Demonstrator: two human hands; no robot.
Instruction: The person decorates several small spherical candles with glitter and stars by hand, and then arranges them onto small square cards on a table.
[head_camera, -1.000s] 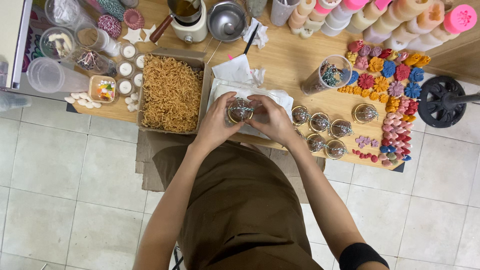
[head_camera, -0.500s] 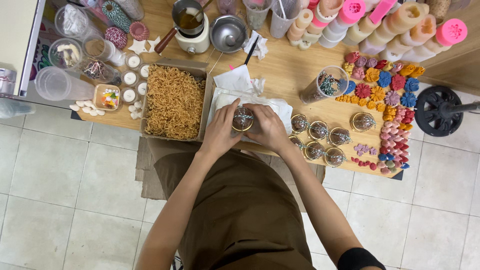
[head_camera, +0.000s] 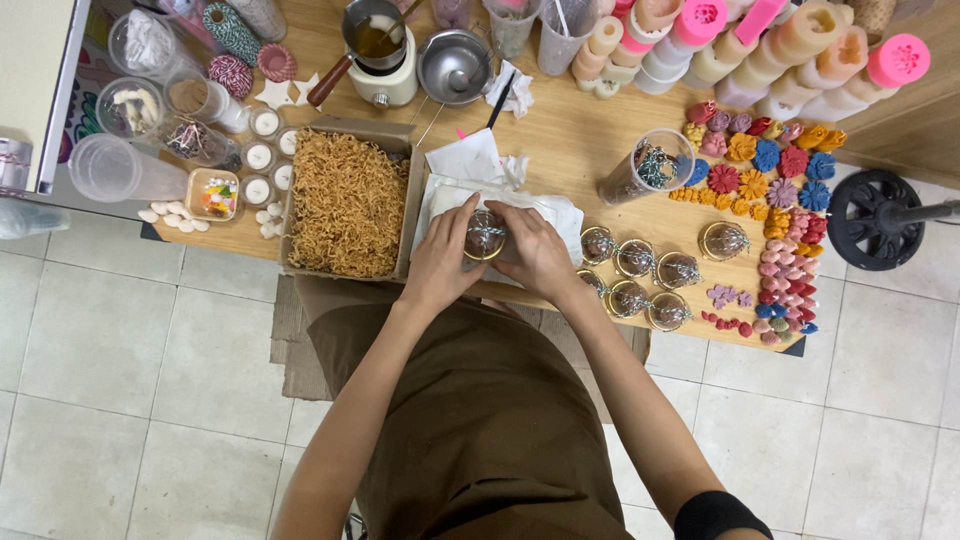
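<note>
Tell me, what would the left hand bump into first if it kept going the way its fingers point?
The left hand already touches the small round twine-tied glass jar. Past it, probably the crumpled white paper, though depth is unclear.

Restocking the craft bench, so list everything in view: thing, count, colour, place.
tin: one, gold, twine-tied, between both hands
finished tins: about six, gold, right of the hands
box: one, cardboard, full of tan shred, left of the hands
cloth: one, white, under the hands
wax flowers: many, mixed colours, table's right end
tumbler: one, clear, lying by the flowers
tealights: about five, white, left of the box
pot: one, metal, on a white warmer, far edge
bowl: one, steel, beside the pot
moulds: many, pink and cream, far right
left hand: on the tin
right hand: on the tin
</note>
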